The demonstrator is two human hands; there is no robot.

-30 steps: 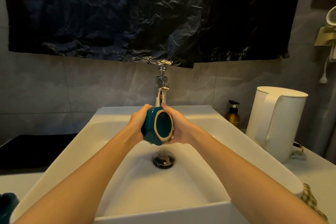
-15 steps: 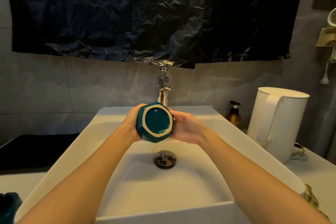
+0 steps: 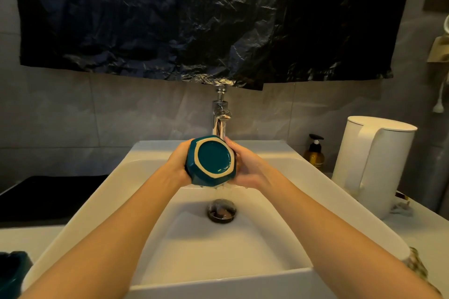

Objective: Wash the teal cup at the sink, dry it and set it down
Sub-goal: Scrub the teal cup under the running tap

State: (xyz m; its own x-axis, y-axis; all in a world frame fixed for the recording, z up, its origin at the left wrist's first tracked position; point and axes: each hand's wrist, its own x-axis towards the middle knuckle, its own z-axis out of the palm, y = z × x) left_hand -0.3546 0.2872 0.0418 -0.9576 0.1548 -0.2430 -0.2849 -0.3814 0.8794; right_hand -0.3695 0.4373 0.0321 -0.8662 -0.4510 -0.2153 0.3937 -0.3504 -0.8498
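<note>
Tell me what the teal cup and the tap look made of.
The teal cup looks like glazed ceramic: glossy teal, with a bare pale unglazed ring round its base. The tap is polished metal, probably chrome-plated, given its mirror-like reflections.

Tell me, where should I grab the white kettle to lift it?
Take the white kettle by its handle, coming from the sink side. It stands upright, and the tall loop handle faces the sink, so fingers can curl round it. The smooth body looks too wide for one hand.
</note>
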